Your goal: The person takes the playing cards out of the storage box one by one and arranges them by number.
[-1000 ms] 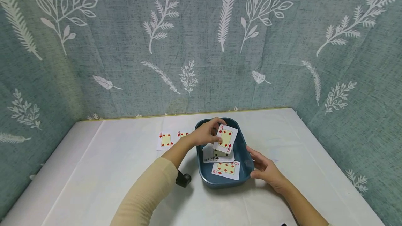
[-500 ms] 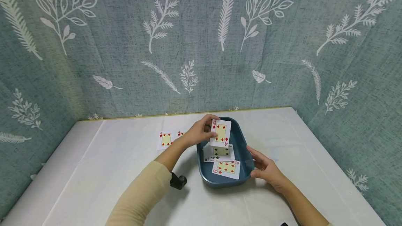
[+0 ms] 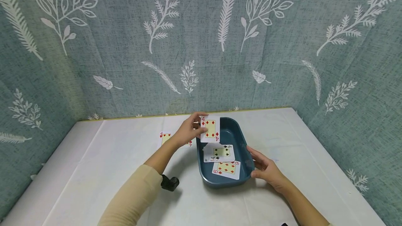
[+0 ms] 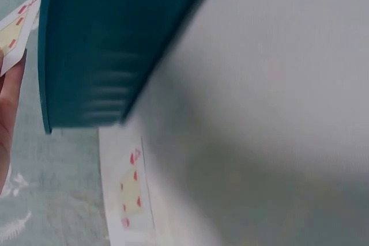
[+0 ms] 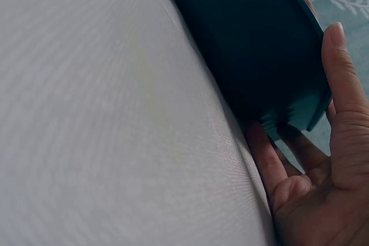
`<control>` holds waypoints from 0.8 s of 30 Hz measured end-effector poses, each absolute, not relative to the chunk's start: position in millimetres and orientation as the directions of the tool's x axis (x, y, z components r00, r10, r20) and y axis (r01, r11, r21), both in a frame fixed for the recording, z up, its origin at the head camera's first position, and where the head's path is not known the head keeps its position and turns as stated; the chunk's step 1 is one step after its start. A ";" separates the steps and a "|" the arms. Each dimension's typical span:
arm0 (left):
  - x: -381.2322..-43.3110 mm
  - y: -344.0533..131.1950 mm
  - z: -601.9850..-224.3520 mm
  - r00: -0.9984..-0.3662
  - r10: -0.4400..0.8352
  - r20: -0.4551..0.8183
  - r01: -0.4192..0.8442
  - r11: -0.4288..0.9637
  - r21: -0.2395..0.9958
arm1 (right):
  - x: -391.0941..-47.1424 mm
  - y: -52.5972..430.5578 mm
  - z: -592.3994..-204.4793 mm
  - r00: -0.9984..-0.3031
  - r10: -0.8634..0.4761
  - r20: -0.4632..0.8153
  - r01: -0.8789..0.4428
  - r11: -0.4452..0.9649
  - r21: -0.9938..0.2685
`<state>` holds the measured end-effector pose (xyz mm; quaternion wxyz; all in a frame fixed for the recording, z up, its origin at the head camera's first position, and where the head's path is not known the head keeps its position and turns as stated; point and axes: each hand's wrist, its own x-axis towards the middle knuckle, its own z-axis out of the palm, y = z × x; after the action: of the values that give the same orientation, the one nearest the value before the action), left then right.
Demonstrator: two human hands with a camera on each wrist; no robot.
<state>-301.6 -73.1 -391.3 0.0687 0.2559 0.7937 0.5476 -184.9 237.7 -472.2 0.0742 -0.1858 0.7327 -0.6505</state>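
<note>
My left hand (image 3: 187,130) pinches a four of diamonds (image 3: 209,129) between thumb and fingers, above the far left rim of a dark blue plastic basin (image 3: 240,149). The same card (image 4: 17,24) shows at the left edge of the left wrist view, where most of the hand is cut off. A four of spades (image 3: 221,152) lies inside the basin, overlapping other cards, and a nine of diamonds (image 3: 226,170) is nearer the front. My right hand (image 3: 267,170) grips the basin's right front corner; in the right wrist view its thumb lies at the rim and its fingertips touch the outer wall.
Left of the basin, a four of hearts (image 3: 165,137) lies face up on the white table (image 3: 100,170). Beside it a second red card (image 3: 188,144) is mostly behind my left hand. A patterned grey-green cloth (image 3: 201,44) stands around the table's back and sides.
My left hand has carried the four of diamonds leftward and slightly up, from over the basin's middle to its left rim, uncovering more of the four of spades. The right hand stays put.
</note>
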 end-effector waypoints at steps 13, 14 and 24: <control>-302.2 -111.6 -396.9 -0.906 0.372 0.202 0.310 0.259 0.915 | -184.5 238.2 -472.7 -0.921 -0.366 0.136 -0.183 0.096 -0.979; -302.1 -114.3 -396.9 -0.907 0.368 0.203 0.311 0.263 0.913 | -184.6 238.3 -472.7 -0.921 -0.366 0.137 -0.183 0.096 -0.978; -302.7 -142.9 -396.9 -0.911 0.341 0.230 0.345 0.328 0.879 | -184.4 237.9 -470.5 -0.925 -0.359 0.125 -0.179 0.120 -0.977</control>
<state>-302.7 -142.9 -396.9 -0.0018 0.2105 0.8150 0.5399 -184.4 237.9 -470.5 0.0706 -0.1805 0.7449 -0.6384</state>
